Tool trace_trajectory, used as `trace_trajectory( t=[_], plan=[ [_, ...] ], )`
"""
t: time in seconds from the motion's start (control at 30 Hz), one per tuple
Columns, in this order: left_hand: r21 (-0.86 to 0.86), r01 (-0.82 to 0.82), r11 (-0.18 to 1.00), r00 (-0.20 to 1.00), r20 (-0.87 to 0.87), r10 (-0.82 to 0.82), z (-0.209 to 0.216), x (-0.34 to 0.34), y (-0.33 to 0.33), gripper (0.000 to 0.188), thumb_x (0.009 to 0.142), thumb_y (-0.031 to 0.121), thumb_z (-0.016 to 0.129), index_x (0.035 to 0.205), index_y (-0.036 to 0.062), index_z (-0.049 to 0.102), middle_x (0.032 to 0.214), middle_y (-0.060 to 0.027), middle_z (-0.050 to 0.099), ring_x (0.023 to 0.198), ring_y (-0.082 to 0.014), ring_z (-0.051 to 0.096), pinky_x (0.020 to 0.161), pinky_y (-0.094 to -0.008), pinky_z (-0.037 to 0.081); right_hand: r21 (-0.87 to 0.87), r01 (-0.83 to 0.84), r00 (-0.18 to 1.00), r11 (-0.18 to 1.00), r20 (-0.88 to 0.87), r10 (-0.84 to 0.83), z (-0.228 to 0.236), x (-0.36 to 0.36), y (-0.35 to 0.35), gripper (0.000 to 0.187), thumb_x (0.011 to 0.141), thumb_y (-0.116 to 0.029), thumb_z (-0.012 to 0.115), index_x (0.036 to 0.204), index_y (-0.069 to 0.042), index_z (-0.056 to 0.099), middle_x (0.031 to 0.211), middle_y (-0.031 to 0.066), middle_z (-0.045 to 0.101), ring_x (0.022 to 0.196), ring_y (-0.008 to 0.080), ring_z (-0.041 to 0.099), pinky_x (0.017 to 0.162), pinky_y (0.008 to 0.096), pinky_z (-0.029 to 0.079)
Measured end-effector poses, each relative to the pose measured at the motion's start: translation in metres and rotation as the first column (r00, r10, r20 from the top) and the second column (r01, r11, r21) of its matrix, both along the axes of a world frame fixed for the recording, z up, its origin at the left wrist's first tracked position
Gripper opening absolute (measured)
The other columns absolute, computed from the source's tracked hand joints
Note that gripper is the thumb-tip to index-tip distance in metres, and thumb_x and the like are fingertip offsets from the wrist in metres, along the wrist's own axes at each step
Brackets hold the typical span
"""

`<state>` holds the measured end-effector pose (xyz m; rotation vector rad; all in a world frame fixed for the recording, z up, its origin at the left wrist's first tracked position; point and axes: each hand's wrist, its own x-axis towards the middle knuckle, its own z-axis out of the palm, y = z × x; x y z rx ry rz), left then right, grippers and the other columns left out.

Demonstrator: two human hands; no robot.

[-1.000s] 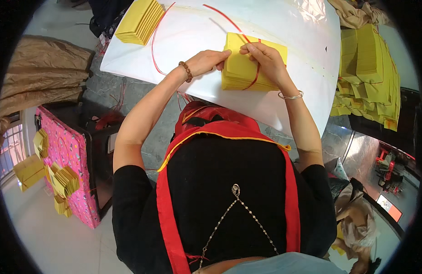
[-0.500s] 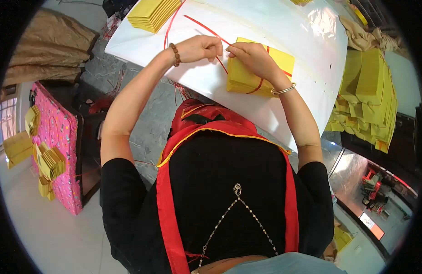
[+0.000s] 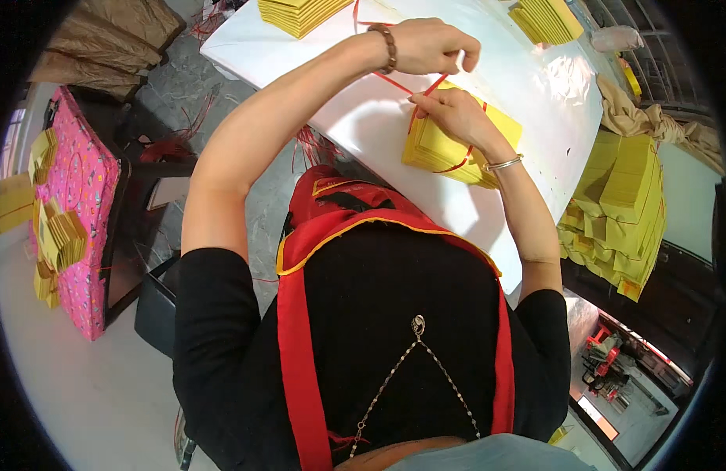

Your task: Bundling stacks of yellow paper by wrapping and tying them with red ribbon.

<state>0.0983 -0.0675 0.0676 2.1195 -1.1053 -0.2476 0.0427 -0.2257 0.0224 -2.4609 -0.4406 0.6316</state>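
yellow bundle point(image 3: 434, 149) near table point(image 3: 555, 122) edge, room rightward

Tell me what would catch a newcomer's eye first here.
First, the yellow bundle with red ribbon around it on the white table, in the upper middle, with the right hand over it. Next, the bright pink patterned panel at far left, bearing yellow packets, and the large yellow heap at right.
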Motion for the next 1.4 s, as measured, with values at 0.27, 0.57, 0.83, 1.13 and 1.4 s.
trace_trajectory(
  t=[0.27,0.57,0.83,1.13,1.4],
  plan=[
    [-0.574,-0.409,0.710,0.679,0.328,0.657,-0.053,-0.034,0.021,0.019,0.080,0.012,0.048,0.097,0.0082,0.054,0.084,-0.0033,0.058,0.088,-0.0186,0.051,0.084,-0.0407,0.027,0.117,0.193,0.973,0.974,-0.154,-0.174,-0.001,0.003,-0.004,0.040,0.083,-0.041,0.048,0.083,-0.005,0.065,0.078,0.0069,0.064,0.078,0.0197,0.058,0.073,0.0303,0.043],
    [-0.261,-0.348,0.901,0.901,0.173,0.398,-0.099,-0.065,0.029,0.016,0.085,0.020,0.048,0.086,0.0090,0.059,0.073,-0.0105,0.060,0.067,-0.0248,0.058,0.064,-0.0330,0.043,0.335,0.285,0.934,0.898,-0.307,-0.182,-0.007,0.007,-0.008,0.028,0.082,-0.028,0.055,0.084,-0.002,0.064,0.077,0.0043,0.063,0.073,0.0112,0.055,0.068,0.0233,0.042],
    [-0.333,-0.454,0.827,0.704,-0.702,0.104,-0.119,-0.046,0.025,0.018,0.084,0.017,0.049,0.094,0.0059,0.060,0.079,0.0029,0.057,0.072,-0.0067,0.050,0.067,-0.0208,0.041,0.452,0.210,0.949,0.867,-0.308,-0.069,-0.014,0.014,-0.014,0.008,0.077,-0.011,0.059,0.076,-0.005,0.054,0.064,-0.0017,0.055,0.057,0.0058,0.047,0.051,0.0218,0.038],
    [-0.467,-0.290,0.835,0.622,-0.755,-0.206,-0.121,-0.029,0.011,0.022,0.085,0.017,0.048,0.103,0.0032,0.052,0.081,-0.0001,0.057,0.071,-0.0056,0.051,0.069,-0.0198,0.041,-0.370,-0.518,0.360,0.771,0.724,0.589,0.012,0.015,-0.011,0.016,0.067,-0.013,0.057,0.082,-0.015,0.054,0.069,-0.0004,0.055,0.064,0.0161,0.054,0.054,0.0277,0.046],
    [-0.353,-0.153,0.923,0.867,-0.496,-0.046,-0.105,-0.023,0.018,0.010,0.080,0.010,0.054,0.087,0.0037,0.056,0.077,-0.0034,0.059,0.073,-0.0112,0.055,0.069,-0.0241,0.043,-0.044,-0.429,0.426,0.902,0.871,0.245,-0.020,0.016,-0.012,0.007,0.066,-0.009,0.060,0.068,-0.012,0.054,0.070,-0.0007,0.054,0.063,0.0151,0.054,0.051,0.0273,0.045]
  ],
)
